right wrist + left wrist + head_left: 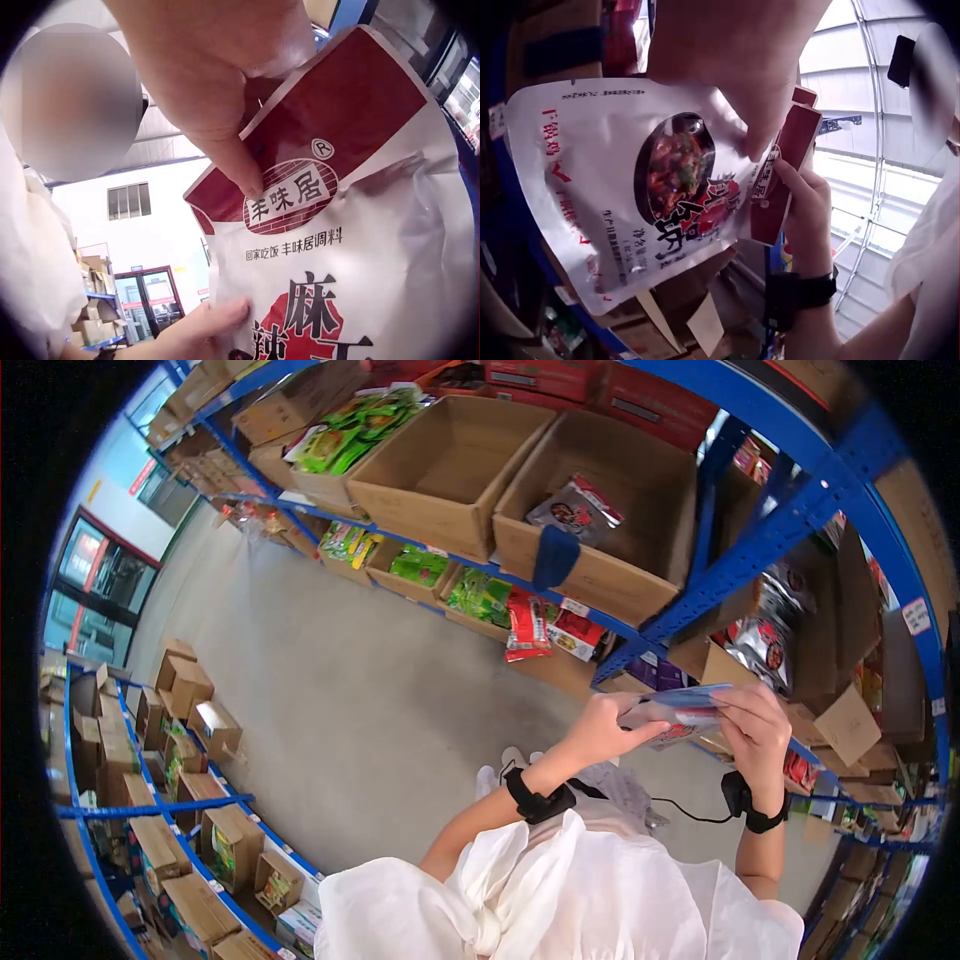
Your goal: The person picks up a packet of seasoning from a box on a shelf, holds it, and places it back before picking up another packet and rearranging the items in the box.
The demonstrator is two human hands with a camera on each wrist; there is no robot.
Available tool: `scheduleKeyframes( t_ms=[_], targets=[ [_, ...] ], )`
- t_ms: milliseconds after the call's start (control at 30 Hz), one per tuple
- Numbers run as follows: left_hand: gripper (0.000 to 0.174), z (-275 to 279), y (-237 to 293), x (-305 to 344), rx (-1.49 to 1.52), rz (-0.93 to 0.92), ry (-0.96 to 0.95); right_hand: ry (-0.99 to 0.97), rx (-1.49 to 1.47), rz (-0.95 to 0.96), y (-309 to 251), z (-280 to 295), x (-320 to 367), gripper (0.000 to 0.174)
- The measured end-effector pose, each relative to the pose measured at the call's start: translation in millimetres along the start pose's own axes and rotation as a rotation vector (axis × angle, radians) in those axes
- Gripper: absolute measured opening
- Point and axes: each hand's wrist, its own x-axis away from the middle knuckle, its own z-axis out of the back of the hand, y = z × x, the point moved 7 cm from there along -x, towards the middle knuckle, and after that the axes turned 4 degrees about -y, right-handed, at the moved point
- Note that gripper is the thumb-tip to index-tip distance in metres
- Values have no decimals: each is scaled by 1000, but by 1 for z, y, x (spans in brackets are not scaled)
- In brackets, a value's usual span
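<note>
A silver packet with a dark red top band (607, 172) is held between both hands in front of the body; its front shows a bowl of food and printed characters. The left hand (612, 732) pinches one end, thumb on the printed face. At the red end (337, 112) the right hand (752, 722) grips the packet, its thumb (240, 169) lying beside the oval logo. In the left wrist view the right hand (806, 206) pinches the red band, where a second red edge shows behind. The fingers behind the packet are hidden.
Blue shelving (740, 560) stands ahead and right. An open carton (600, 575) holds similar silver packets, with a dark blue cloth-like piece (555, 557) over its edge; another carton (430, 510) is beside it. Green and red packets fill lower boxes. More shelves (205, 800) stand left across grey floor.
</note>
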Motion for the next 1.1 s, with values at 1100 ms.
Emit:
scheduleKeyframes(
  t_ms=[1100],
  targets=[
    [23, -212, 46, -134, 45, 92, 157, 545, -493, -534, 252, 125, 207, 64]
  ],
)
